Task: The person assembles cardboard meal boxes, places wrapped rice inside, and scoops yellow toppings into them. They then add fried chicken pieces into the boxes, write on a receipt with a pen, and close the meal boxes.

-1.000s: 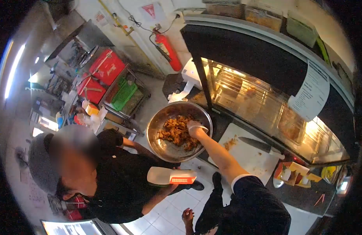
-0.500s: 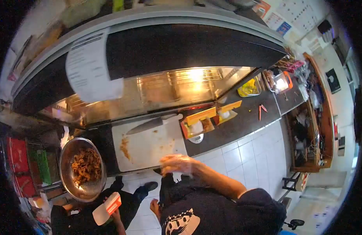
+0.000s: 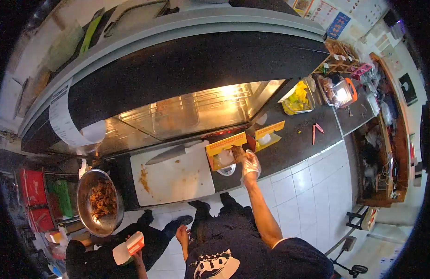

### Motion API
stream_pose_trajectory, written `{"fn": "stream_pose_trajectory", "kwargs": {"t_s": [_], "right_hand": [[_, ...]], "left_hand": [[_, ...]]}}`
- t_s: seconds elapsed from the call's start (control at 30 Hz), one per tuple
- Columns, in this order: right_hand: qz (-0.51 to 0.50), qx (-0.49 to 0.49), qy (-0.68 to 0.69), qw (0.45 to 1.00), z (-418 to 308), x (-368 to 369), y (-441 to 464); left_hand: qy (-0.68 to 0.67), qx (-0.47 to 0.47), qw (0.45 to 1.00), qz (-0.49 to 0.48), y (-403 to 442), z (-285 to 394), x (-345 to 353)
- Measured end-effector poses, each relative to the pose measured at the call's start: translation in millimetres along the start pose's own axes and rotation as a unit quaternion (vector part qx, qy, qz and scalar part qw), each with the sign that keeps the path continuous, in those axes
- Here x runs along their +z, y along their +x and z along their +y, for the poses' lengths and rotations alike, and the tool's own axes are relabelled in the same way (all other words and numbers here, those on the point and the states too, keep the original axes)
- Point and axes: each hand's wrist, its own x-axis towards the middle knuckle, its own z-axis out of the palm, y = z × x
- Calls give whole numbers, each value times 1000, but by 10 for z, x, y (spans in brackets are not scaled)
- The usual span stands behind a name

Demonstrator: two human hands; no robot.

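Observation:
My right hand (image 3: 251, 166), in a clear plastic glove, is at the right side of an open yellow-and-red food box (image 3: 225, 145). Its fingers are closed by the brown piece of food (image 3: 238, 152) in that box; whether they hold the food or the box edge is hidden. A white lump (image 3: 223, 158) also lies in the box, which stands on a small white scale (image 3: 227, 170). Just behind, to the right, is a second yellow box (image 3: 269, 135). My left hand (image 3: 182, 234) hangs bare beside my body, fingers loosely apart, holding nothing.
A knife (image 3: 166, 156) lies on the white cutting board (image 3: 187, 179). At left, a co-worker's hand (image 3: 137, 256) holds a red-and-white carton (image 3: 129, 248) near a metal bowl (image 3: 83, 204) of shredded brown food. A heated glass cabinet (image 3: 178, 116) stands behind; pink-red tongs (image 3: 316, 132) lie right.
My right hand has moved from in front of my body, up and right, to the nearer yellow box. The view has shifted slightly. My left hand still hangs low.

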Motion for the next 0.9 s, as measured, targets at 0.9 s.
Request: {"fn": "stream_pose_trajectory", "kwargs": {"t_s": [0.9], "right_hand": [[22,48,-344,938,82,-1840,-279]], "left_hand": [[-4,-41,999,-13,274,318,53]]}}
